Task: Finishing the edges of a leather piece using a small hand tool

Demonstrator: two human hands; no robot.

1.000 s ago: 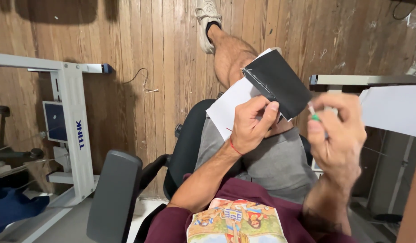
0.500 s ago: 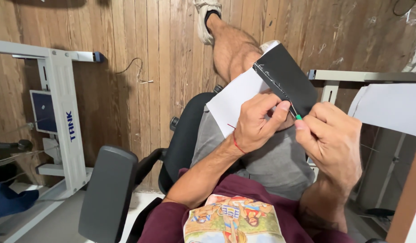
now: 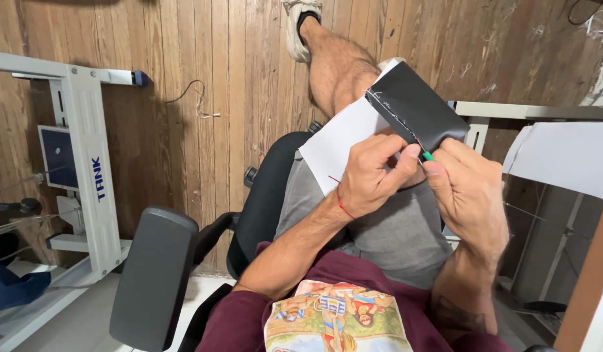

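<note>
I sit in a chair with both hands raised over my lap. My left hand (image 3: 373, 176), with a red thread around the wrist, grips a black folded piece (image 3: 419, 107) that has white stitches along one edge. A white sheet (image 3: 340, 143) lies behind the black piece. My right hand (image 3: 471, 195) pinches a small green-handled tool (image 3: 428, 156), whose tip sits at the stitched edge, right next to my left thumb. The two hands touch there.
A black chair armrest (image 3: 151, 274) is at the lower left. A white metal frame (image 3: 86, 163) stands on the wooden floor at the left. A white table frame (image 3: 529, 111) and a white sheet (image 3: 562, 156) are at the right. Blue cloth (image 3: 14, 287) lies at the bottom left.
My right hand has moved left and up with the green tool, from apart to against my left hand at the stitched edge. The black piece has stayed in my left hand.
</note>
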